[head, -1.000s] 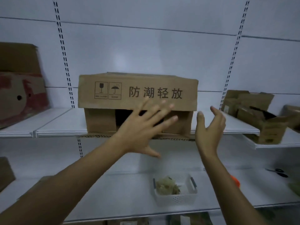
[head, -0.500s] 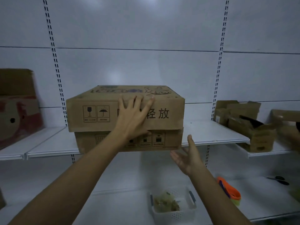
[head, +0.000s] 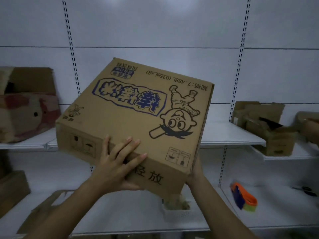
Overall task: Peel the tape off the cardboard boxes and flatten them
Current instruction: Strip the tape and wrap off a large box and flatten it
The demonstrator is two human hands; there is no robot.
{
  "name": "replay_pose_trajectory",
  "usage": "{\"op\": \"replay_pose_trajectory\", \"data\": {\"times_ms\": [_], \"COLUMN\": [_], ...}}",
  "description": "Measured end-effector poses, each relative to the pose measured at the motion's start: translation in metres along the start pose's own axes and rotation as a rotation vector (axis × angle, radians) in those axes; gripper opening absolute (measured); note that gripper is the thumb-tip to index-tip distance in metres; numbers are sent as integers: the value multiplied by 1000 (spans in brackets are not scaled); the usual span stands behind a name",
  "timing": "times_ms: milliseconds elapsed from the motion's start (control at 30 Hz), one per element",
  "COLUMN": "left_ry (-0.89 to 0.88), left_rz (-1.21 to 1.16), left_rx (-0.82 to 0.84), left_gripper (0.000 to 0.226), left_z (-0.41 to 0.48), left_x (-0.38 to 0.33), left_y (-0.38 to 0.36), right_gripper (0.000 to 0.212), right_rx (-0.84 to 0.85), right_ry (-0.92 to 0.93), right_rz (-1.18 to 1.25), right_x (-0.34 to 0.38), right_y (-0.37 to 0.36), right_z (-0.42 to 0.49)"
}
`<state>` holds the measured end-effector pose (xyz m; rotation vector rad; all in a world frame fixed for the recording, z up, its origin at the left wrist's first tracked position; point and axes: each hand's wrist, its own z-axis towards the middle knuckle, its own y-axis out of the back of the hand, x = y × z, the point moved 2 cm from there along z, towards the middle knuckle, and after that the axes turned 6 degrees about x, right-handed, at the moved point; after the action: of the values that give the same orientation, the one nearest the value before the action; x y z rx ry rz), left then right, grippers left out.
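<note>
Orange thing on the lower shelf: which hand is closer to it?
Right. The right hand is under the box corner, left of the orange thing; the left hand grips the box edge farther left.

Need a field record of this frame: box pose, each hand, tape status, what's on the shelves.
box: cardboard box held off the shelf, tilted, printed top face toward the camera, print upside down
left hand: left hand grips the near edge, fingers over the top face
right hand: right hand at the lower right corner, fingers hidden by the box
tape: none discernible on the visible faces
upper shelf: open boxes right, red-printed cardboard left
lower shelf: white basket, orange and blue object, scissors
</note>
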<state>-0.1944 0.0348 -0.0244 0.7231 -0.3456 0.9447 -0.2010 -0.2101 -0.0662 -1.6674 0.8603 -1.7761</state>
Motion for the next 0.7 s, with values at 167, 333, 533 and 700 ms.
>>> {"op": "replay_pose_trajectory", "data": {"times_ms": [167, 333, 533, 700], "left_ry": [48, 147, 543, 625], "left_rz": [-22, -212, -536, -671], "left_rx": [100, 148, -41, -85], "left_gripper": [102, 108, 99, 98], "left_z": [8, 11, 4, -4], "left_x": [10, 19, 21, 52], "left_y": [19, 48, 82, 119], "right_gripper": [77, 71, 49, 26], "right_rx": [-59, -87, -54, -136], "right_ry": [17, 36, 235, 419], "right_rz": [59, 92, -33, -194], "right_x": [2, 6, 21, 22], "right_y": [-13, -33, -93, -160], "right_z": [-20, -44, -70, -99]}}
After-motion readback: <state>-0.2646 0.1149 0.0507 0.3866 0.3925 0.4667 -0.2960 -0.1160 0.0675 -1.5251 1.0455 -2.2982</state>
